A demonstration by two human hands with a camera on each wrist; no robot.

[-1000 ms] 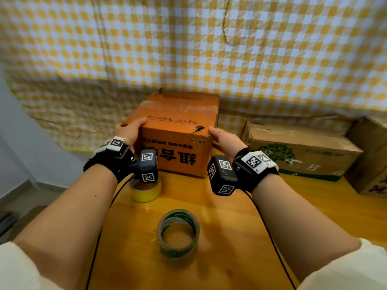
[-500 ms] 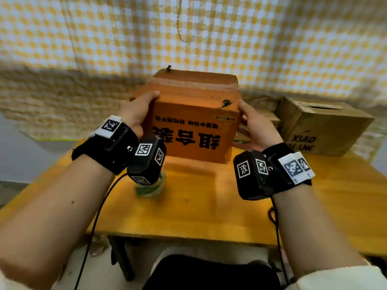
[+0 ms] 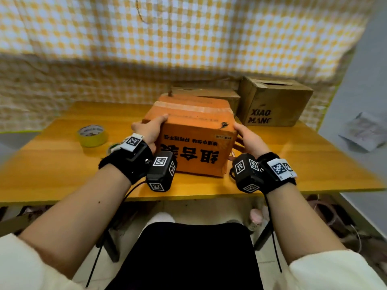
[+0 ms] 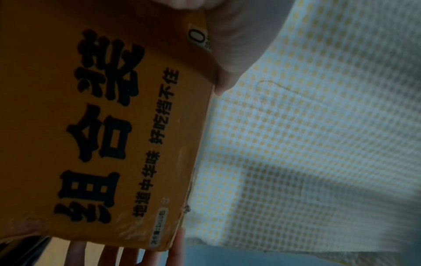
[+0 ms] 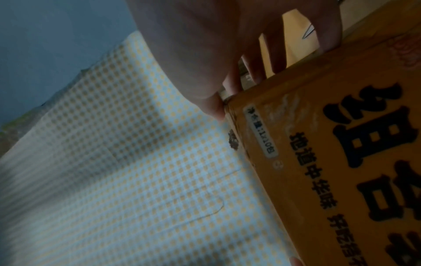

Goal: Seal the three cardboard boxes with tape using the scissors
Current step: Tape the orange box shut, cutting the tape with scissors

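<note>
Yellow-checked cloth hangs behind the wooden counter [image 3: 62, 164] where I work. My left hand [image 3: 149, 130] and right hand [image 3: 250, 141] grip the orange box [image 3: 194, 139] by its sides near the front edge; tape already crosses its top (so I judge this one sealed). Behind stand a brown box [image 3: 272, 101] with an open slot and a flat box [image 3: 209, 94], apparently still unsealed. A yellow tape roll [image 3: 92, 136] waits left; scissors [image 5: 307, 33] barely show.

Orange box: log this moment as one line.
orange box on table, near front edge | left hand grips left side | right hand grips right side | yellow tape roll untouched | top not yet freshly taped
</note>
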